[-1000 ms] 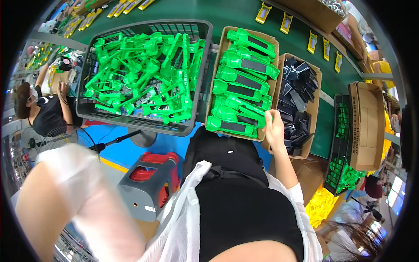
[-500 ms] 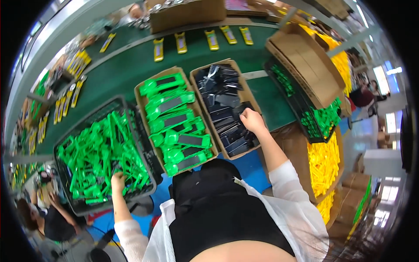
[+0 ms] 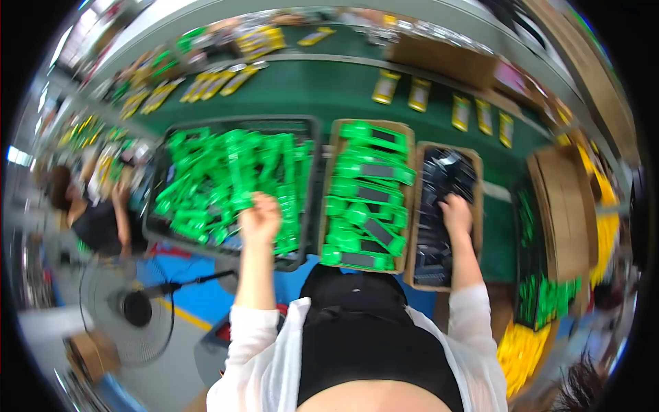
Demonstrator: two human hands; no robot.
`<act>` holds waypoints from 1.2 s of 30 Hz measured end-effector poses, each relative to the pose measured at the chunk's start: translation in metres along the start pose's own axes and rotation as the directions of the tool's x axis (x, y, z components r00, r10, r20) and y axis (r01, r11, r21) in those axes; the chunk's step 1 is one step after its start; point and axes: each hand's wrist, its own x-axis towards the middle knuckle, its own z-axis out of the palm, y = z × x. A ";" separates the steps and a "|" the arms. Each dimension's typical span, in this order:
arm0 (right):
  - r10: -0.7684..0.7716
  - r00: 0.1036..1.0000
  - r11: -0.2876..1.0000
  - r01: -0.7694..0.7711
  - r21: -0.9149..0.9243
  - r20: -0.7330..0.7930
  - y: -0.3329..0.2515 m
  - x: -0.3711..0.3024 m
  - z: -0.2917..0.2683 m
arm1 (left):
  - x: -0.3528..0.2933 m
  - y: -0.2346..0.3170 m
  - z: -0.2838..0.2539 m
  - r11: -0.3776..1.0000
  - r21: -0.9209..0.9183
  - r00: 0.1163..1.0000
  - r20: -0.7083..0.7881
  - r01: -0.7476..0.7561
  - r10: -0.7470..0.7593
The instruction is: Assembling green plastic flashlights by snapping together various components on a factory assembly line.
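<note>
My left hand (image 3: 260,215) is closed over the black crate (image 3: 310,206), pinching the end of a long green plastic part (image 3: 237,165). Beneath it the crate holds a heap of like green parts. My right hand (image 3: 456,214) reaches into a narrow cardboard box (image 3: 478,237) of shiny dark flat plates (image 3: 434,226). Its fingers are drawn together among the plates; motion blur hides what they hold. Between the two stands another cardboard box (image 3: 410,154) filled with green parts (image 3: 371,172) that have dark plates set in them.
Yellow packaged items (image 3: 386,87) lie along the green bench (image 3: 322,86). On the right are a tilted cardboard box (image 3: 566,213), a black crate of green pieces (image 3: 525,292) and yellow parts (image 3: 523,357). A fan (image 3: 134,309) stands lower left, near a seated person (image 3: 99,223).
The view has swung left, so the boxes sit farther right. My left hand has come up with a green part. My right hand remains at the dark plates.
</note>
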 end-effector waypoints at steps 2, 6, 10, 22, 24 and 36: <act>-0.124 0.979 0.986 0.140 0.092 -0.161 0.007 -0.010 -0.005 | -0.021 -0.041 0.024 0.941 -0.277 0.981 0.049 0.192 -0.186; 0.244 0.970 0.867 -0.208 0.453 -0.023 -0.003 -0.027 -0.006 | -0.055 -0.079 0.043 0.907 -0.258 0.940 0.167 0.334 -0.298; 0.277 0.950 0.740 -0.305 0.599 0.141 -0.014 -0.037 -0.003 | -0.062 -0.086 0.042 0.923 0.035 0.906 0.178 0.383 -0.383; 0.156 0.963 0.660 -0.268 0.701 0.221 -0.085 -0.050 -0.047 | -0.064 -0.091 0.046 0.876 0.301 0.854 0.254 0.377 -0.455; 0.145 0.961 0.646 -0.271 0.713 0.234 -0.097 -0.048 -0.055 | -0.066 -0.091 0.045 0.872 0.338 0.860 0.250 0.353 -0.445; -0.069 0.887 0.476 -0.372 0.797 0.456 -0.163 -0.057 -0.087 | -0.066 -0.075 0.023 0.880 0.411 0.971 -0.069 0.238 -0.231</act>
